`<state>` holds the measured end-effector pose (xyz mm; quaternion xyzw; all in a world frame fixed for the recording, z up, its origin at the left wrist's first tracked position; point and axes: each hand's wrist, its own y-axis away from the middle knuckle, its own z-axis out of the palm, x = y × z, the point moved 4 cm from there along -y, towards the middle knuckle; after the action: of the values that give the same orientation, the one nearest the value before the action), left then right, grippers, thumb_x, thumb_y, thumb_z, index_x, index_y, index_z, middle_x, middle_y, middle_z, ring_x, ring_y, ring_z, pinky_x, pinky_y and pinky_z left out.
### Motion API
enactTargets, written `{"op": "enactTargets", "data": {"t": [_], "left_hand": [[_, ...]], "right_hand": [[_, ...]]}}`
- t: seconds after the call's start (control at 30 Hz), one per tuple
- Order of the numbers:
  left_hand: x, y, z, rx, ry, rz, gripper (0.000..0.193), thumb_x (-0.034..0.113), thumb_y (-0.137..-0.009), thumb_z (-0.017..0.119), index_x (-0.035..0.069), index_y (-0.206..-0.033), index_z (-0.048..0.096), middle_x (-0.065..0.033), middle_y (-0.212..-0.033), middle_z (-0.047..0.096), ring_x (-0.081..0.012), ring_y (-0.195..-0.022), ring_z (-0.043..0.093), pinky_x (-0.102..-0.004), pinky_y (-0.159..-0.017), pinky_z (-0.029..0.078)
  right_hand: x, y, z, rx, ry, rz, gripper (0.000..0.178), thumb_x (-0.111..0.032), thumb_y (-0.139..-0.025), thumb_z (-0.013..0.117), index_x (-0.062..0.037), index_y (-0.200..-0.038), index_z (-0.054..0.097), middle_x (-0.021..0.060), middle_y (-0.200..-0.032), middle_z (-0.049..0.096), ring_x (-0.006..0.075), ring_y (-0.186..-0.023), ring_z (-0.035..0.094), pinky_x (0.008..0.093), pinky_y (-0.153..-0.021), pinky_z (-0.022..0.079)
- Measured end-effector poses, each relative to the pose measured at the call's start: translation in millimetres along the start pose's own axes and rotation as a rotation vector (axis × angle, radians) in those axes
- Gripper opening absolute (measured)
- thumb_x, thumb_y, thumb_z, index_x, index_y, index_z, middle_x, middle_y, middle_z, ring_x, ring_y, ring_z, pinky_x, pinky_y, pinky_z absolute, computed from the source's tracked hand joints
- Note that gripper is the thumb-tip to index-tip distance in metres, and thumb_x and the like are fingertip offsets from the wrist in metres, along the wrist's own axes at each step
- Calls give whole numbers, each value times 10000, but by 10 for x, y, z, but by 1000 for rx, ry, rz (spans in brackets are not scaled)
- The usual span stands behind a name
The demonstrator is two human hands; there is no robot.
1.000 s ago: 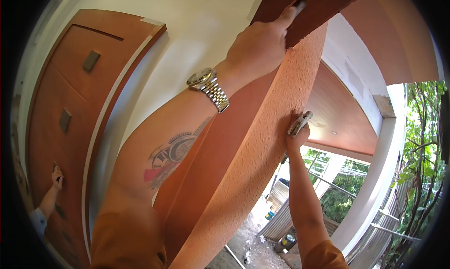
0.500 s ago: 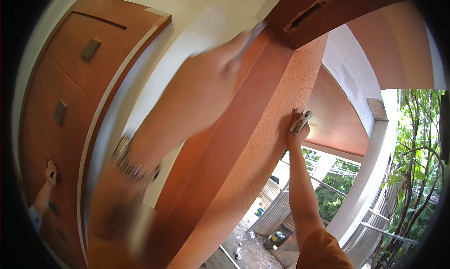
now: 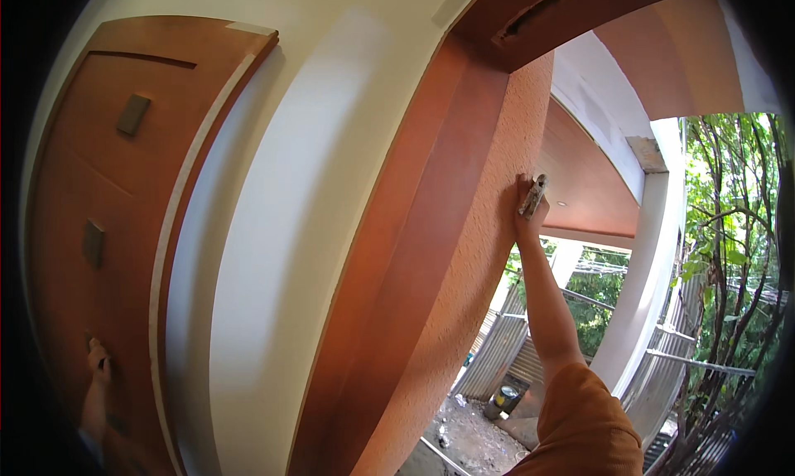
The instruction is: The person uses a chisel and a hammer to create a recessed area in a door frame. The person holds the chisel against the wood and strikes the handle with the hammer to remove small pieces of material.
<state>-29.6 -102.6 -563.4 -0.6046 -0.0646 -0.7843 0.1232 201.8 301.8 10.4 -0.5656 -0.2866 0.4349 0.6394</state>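
Note:
My right hand [image 3: 527, 219] is raised at the end of a bare forearm with an orange-brown sleeve. Its fingers are closed round a short, crusted, whitish-grey thing [image 3: 533, 194] whose kind I cannot make out. The hand is right beside the rough orange wall face [image 3: 489, 227], near its outer edge. Left of that face run the smooth reddish-brown bands of the opening's frame [image 3: 406, 252]. My left hand is out of the picture.
At far left, another person's hand [image 3: 99, 367] is at a reddish-brown panel [image 3: 66, 310] with small grey blocks on it. A slotted beam [image 3: 580, 16] crosses overhead. Outside are a white post [image 3: 633, 294], corrugated sheets [image 3: 489, 368], a bucket [image 3: 505, 396] and trees.
My left hand, with a wristband and a thin flat blade-like tool, was blurred across the middle and has left the picture. My right hand keeps its grip; the view has shifted slightly.

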Motion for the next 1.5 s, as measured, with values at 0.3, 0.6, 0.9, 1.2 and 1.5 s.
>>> {"op": "enactTargets", "data": {"t": [0.3, 0.6, 0.9, 1.2, 1.5], "left_hand": [[-412, 13, -151, 3, -44, -92, 341, 195, -1028, 575, 67, -1344, 583, 61, -712, 467, -52, -534, 399, -236, -469, 315], [-668, 81, -215, 61, -60, -133, 331, 186, -1025, 577, 68, -1334, 585, 62, -717, 473, -51, -543, 407, -236, -474, 317], [-825, 336, -146, 262, -115, -197, 321, 178, -1022, 579, 69, -1324, 586, 62, -723, 479, -50, -552, 415, -235, -478, 319], [-1241, 843, -116, 702, -168, -283, 312, 169, -1019, 581, 70, -1314, 588, 63, -728, 485, -49, -561, 424, -235, -482, 321], [-1881, 1838, -266, 1067, -173, -309, 302, 160, -1016, 583, 70, -1304, 590, 63, -733, 491, -48, -570, 432, -235, -486, 323]], "right_hand": [[-26, 9, -56, 5, -36, -26, 467, -400, -1034, 633, 60, -1010, 710, 159, -888, 711, 200, -838, 585, 361, -833, 491], [23, 0, -24, 32, -30, -3, 445, -388, -1026, 653, 52, -1005, 713, 158, -879, 714, 188, -834, 600, 357, -824, 501], [117, -47, -61, 44, -30, -69, 484, -395, -1013, 677, 80, -923, 638, 142, -771, 642, 184, -754, 536, 354, -755, 496], [15, 47, -1, 24, -337, 121, 419, -370, -944, 785, 31, -887, 677, 45, -785, 660, 116, -770, 553, 309, -763, 494], [426, 240, -498, -294, -333, 221, 508, -342, -1046, 585, -33, -1449, 575, 130, -1238, 711, 156, -878, 657, 330, -724, 533]]}}
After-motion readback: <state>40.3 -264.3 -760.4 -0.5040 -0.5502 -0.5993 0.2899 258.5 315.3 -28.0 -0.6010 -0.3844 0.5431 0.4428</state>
